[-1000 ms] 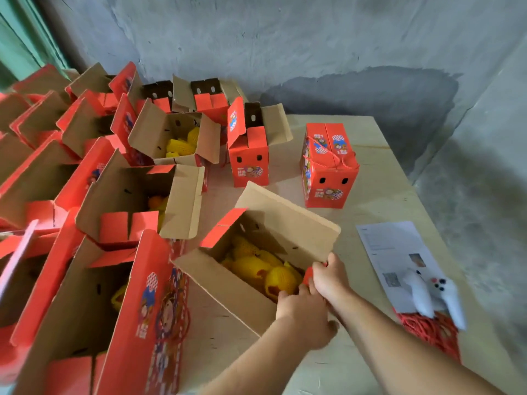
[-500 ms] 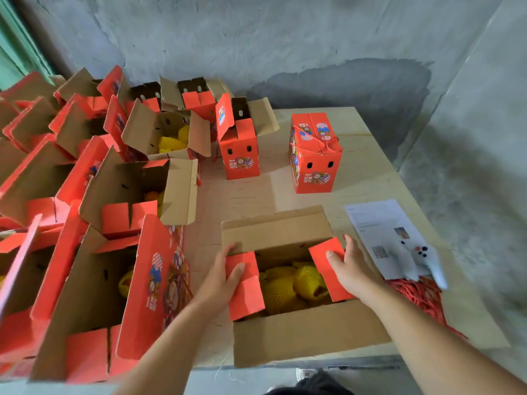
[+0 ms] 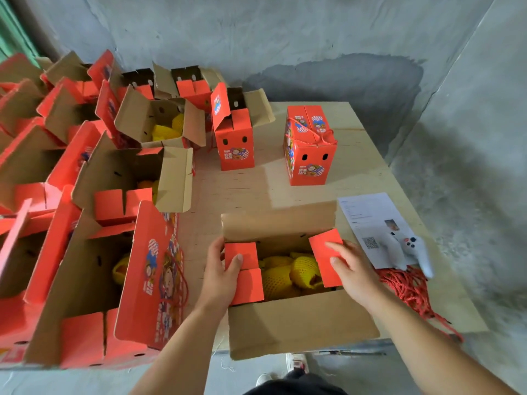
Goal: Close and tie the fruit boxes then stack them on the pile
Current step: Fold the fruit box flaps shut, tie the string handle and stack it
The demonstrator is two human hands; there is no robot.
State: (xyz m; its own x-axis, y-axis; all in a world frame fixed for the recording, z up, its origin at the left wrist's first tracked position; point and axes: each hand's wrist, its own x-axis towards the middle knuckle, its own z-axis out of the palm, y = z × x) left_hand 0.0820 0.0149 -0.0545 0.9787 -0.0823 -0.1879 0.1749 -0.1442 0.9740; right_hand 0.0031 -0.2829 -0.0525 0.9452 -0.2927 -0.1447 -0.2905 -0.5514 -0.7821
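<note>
An open fruit box point(image 3: 302, 326) stands at the table's near edge, its two long brown flaps spread front and back. Yellow net-wrapped fruit point(image 3: 288, 273) shows inside. My left hand point(image 3: 221, 273) presses the left red end flap point(image 3: 245, 270) down, thumb at its far edge and fingers flat on top. My right hand point(image 3: 352, 269) rests with straight fingers on the right red end flap point(image 3: 328, 256), which tilts inward over the fruit. One closed, tied red box point(image 3: 309, 146) stands farther back on the table.
Several open red boxes point(image 3: 85, 195) crowd the left side, some holding yellow fruit. One half-open box point(image 3: 235, 138) stands mid-table. At the right lie a printed sheet point(image 3: 370, 220), a white game controller point(image 3: 407, 252) and a heap of red cord point(image 3: 410, 292). Grey walls stand behind and to the right.
A second ago both hands gripped the tilted box's near corner. The box now stands square at the table edge and each hand presses a red end flap inward.
</note>
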